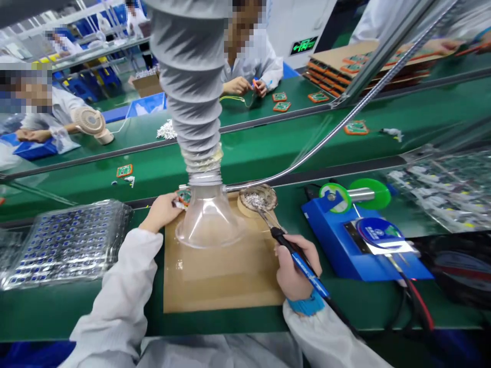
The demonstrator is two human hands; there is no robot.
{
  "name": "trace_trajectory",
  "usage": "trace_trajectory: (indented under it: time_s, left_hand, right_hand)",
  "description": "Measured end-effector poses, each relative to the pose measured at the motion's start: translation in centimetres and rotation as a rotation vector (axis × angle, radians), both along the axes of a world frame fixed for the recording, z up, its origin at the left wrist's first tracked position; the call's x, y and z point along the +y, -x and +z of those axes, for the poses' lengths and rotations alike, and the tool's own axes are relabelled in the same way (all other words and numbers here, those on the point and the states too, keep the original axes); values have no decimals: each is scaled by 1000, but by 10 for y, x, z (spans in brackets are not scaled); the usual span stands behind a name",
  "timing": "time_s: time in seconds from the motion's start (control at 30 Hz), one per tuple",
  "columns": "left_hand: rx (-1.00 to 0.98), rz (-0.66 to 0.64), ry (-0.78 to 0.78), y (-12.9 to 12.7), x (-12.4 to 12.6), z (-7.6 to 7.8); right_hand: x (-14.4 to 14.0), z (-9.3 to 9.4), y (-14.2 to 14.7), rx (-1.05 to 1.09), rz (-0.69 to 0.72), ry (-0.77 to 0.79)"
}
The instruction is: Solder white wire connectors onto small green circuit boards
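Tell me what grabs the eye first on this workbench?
A grey ribbed hose drops into a clear funnel hood over the brown mat at centre. The right hand holds a blue soldering iron, tip at a round tin of solder dross. The left hand pinches a small circuit board beside the hood.

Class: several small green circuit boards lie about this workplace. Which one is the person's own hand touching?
The board under the left hand, behind the clear funnel. The other boards lie untouched on the belts beyond.

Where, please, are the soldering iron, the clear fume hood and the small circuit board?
soldering iron (pixel 303 266), head view, blue handle in the right hand.
clear fume hood (pixel 209 222), head view, flared bell.
small circuit board (pixel 184 197), head view, visible edge by the left hand.
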State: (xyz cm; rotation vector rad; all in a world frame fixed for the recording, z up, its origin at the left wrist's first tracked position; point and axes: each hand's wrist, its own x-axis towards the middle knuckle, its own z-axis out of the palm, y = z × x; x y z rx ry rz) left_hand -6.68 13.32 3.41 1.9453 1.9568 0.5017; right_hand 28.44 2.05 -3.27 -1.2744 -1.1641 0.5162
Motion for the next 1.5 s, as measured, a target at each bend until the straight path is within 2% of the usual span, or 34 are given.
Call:
trace_trajectory:
  time_s: [0.07, 0.13, 0.2, 0.27, 0.33, 0.43, 0.5, 0.6, 0.7, 0.83, 0.93, 1.03, 1.13, 1.2, 1.3, 1.4, 1.5]
  left_hand:
    - [34, -22, 29, 14, -47, -5]
    - [25, -108, 34, 15, -86, -12]
    - [-12, -255, 38, 9, -113, -15]
    - [-42, -397, 53, 3, -127, -16]
    - [-75, -427, 37, 0, -131, -15]
    - [-126, -258, -33, -3, -130, -15]
    - [-120, -142, -46, -12, -130, -16]
    - [-50, -89, -7, -36, -133, -18]
    - [18, -171, 25, -57, -135, -19]
    - [-33, -357, 17, -61, -137, -21]
    - [-156, -336, 22, -56, -139, -21]
    - [-186, -243, 94, -51, -139, -16]
    - [-69, -196, 110, -46, -139, -8]
    - [13, -200, 76, -44, -140, -5]
    - [73, -243, 76, -39, -144, -1]
    - [51, -259, 165, -32, -151, 3]
    - [-46, -233, 263, -27, -158, 9]
  right_hand:
    - [2, 0, 1, -15, 10, -2]
    - [4, 2, 2, -27, 12, -2]
    - [2, 5, 3, -32, -5, 1]
    - [-4, 8, 4, -26, -42, 4]
    - [-15, 8, 5, -20, -78, 1]
    - [-36, 6, 8, -49, -92, 1]
    - [-46, 6, 14, -87, -48, 23]
    - [-49, 8, 30, -126, 97, 81]
    - [-42, 10, 49, -133, 263, 118]
    - [-33, 8, 68, -201, 490, 163]
    - [-30, 4, 71, -361, 607, 171]
    - [-27, 0, 70, -470, 598, 135]
    - [-30, 0, 70, -497, 564, 65]
    - [-36, 1, 73, -501, 564, 33]
    - [-47, 3, 74, -532, 648, 8]
    - [-50, 3, 69, -570, 683, -31]
    - [-43, 3, 60, -582, 613, -29]
